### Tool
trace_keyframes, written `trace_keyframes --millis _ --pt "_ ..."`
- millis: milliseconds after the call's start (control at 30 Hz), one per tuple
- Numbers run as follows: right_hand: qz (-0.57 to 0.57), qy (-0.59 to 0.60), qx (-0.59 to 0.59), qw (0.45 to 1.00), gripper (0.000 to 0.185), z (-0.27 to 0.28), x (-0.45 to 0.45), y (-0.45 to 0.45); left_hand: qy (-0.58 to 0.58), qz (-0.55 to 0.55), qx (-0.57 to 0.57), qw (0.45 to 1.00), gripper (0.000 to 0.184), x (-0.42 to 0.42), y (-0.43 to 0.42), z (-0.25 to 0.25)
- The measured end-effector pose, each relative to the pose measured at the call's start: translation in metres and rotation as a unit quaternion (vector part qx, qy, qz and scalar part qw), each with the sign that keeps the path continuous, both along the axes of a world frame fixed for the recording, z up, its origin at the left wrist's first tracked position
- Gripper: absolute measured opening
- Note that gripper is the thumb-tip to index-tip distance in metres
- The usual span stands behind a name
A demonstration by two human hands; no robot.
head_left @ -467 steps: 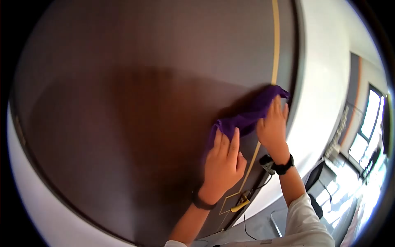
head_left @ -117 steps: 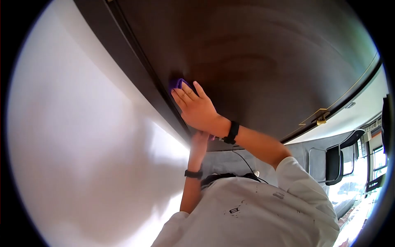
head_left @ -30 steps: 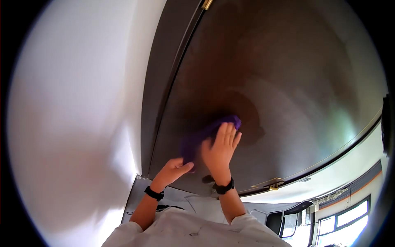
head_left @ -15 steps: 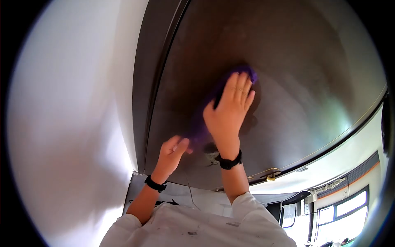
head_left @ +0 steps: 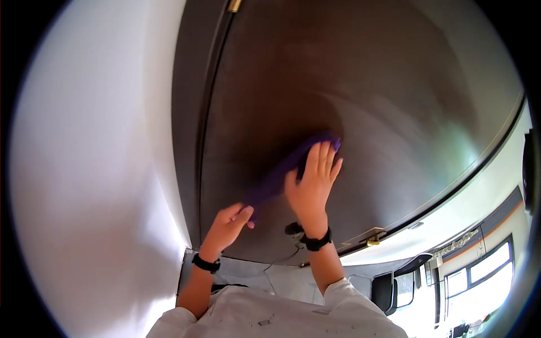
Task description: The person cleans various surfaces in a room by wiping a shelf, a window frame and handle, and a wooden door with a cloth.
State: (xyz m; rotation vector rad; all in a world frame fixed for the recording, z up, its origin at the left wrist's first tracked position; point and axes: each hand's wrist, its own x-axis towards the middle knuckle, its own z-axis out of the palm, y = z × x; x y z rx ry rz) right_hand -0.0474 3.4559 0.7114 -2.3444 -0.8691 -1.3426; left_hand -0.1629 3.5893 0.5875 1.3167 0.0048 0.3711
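A purple cloth [head_left: 276, 179] lies stretched slantwise against a dark brown door panel [head_left: 383, 101]. My right hand [head_left: 311, 188] lies flat on its upper end, fingers extended and thumb apart, pressing it to the panel. At the lower end, my left hand [head_left: 228, 228] pinches the cloth between thumb and fingers. Both wrists wear black bands. Beside my right wrist is a small dark rounded object [head_left: 293, 229] with a thin cord, partly hidden by the wrist, and I cannot tell its kind.
A white wall [head_left: 96, 146] runs along the left, beside the dark door frame [head_left: 189, 112]. A brass hinge [head_left: 234, 5] shows at the top, and a gold fitting [head_left: 373, 241] sits at the panel's lower right edge. Behind are a black chair [head_left: 384, 293] and a bright window [head_left: 489, 267].
My right hand has slid down with the cloth's upper end, and my left hand sits slightly lower too. The view has shifted, bringing the brass hinge in at the top.
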Motion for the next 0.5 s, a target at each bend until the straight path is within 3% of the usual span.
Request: trace_keyframes --millis 133,233,500 --pt "0.006 -0.056 0.007 0.998 0.063 0.049 0.004 0.006 -0.021 -0.042 0.079 0.996 0.031 0.018 0.017 0.032" --pt "0.024 -0.088 0.017 0.996 0.062 0.076 0.003 0.025 -0.109 0.001 0.026 0.994 0.032 0.022 0.015 0.057" --pt "0.109 -0.062 -0.029 0.992 0.058 0.058 -0.006 0.048 -0.057 0.024 -0.036 0.997 0.037 0.027 -0.005 0.023"
